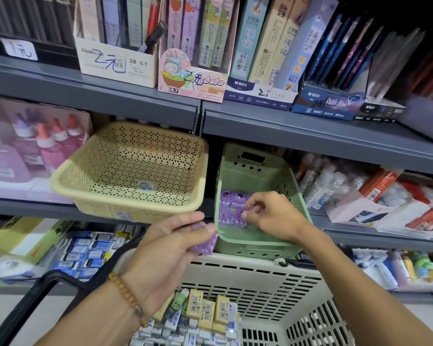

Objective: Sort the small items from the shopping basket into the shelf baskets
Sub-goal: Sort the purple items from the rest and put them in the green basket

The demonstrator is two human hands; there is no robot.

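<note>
The cream shopping basket (255, 283) sits low in front of me, filled with several small boxed items (205, 313), yellow and white. My left hand (165, 255) grips purple packets (205, 243) just left of the green shelf basket (238, 239). My right hand (273, 213) reaches into that green basket and pinches one of the purple packets (231, 208) lying inside. The beige shelf basket (135, 168) to the left juts out from the shelf and holds nothing but a sticker.
Grey shelf edges (310, 131) run above and below the baskets. Pencil lead boxes (193, 78) stand on the upper shelf. Glue bottles (35, 146) sit left, assorted packs (360, 193) right. The shopping basket's black handle (48, 290) lies at lower left.
</note>
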